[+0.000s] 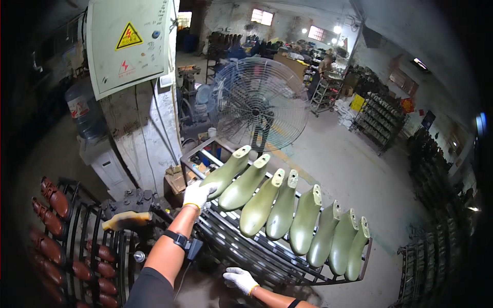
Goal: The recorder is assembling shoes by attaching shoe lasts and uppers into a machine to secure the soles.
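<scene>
A row of several olive-green shoe lasts lies across the top of a metal rack (205, 155), toes toward me and ankle ends pointing away. My left hand (197, 194), in a white glove, is closed on the toe of the leftmost shoe last (228, 169); part of that toe is hidden by the fingers. Beside it rests a second shoe last (245, 186), untouched. My right hand (240, 280), also gloved, hovers low in front of the rack, fingers extended and holding nothing. A black strap with a small box (185, 243) sits on my left forearm.
Brown leather shoes (51, 215) fill a black rack at left. A dark machine with a yellowish curved piece (126, 220) stands close to my left arm. Behind the lasts is a large caged fan (257, 105). A grey electrical cabinet (128, 66) hangs at upper left.
</scene>
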`<state>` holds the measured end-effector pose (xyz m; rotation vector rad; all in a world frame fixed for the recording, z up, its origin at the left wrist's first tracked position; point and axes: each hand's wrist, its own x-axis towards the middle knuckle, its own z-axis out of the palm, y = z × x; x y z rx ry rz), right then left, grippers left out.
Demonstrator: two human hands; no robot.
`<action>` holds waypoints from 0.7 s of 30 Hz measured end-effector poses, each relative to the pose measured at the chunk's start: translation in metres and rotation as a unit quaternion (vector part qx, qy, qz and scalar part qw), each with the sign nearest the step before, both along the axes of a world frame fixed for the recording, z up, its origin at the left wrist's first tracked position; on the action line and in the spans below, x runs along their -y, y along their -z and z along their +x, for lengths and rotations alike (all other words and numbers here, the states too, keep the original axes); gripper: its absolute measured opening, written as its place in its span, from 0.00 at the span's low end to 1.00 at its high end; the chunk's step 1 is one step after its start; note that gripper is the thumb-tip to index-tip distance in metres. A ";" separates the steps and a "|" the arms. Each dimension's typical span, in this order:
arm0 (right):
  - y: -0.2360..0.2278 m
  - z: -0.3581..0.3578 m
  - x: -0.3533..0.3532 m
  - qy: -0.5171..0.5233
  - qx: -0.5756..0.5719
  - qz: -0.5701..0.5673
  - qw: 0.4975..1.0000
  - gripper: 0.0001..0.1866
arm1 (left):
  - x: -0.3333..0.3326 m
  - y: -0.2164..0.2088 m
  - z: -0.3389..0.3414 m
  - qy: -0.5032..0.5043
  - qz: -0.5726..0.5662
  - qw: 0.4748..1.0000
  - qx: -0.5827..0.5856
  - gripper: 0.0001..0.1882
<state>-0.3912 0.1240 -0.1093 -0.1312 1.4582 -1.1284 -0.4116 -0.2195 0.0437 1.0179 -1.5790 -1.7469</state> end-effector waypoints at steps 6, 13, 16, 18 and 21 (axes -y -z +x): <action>0.024 0.061 0.045 -0.242 -0.224 -0.048 0.943 0.28 | -0.084 -0.002 0.143 -0.057 -0.247 0.962 0.098 0.20; 0.066 0.101 0.041 -0.254 -0.197 0.016 0.947 0.21 | -0.242 0.077 0.440 -0.201 -0.094 0.940 0.260 0.17; 0.066 0.177 0.044 -0.349 -0.135 0.024 0.927 0.19 | -0.231 0.070 0.579 -0.476 -0.046 0.821 0.311 0.11; 0.044 0.230 0.058 -0.416 -0.142 -0.012 0.898 0.18 | -0.186 0.077 0.641 -0.538 -0.105 0.741 0.387 0.14; 0.031 0.273 0.074 -0.401 -0.081 -0.002 0.912 0.25 | -0.091 0.085 0.676 -0.535 -0.076 0.734 0.412 0.25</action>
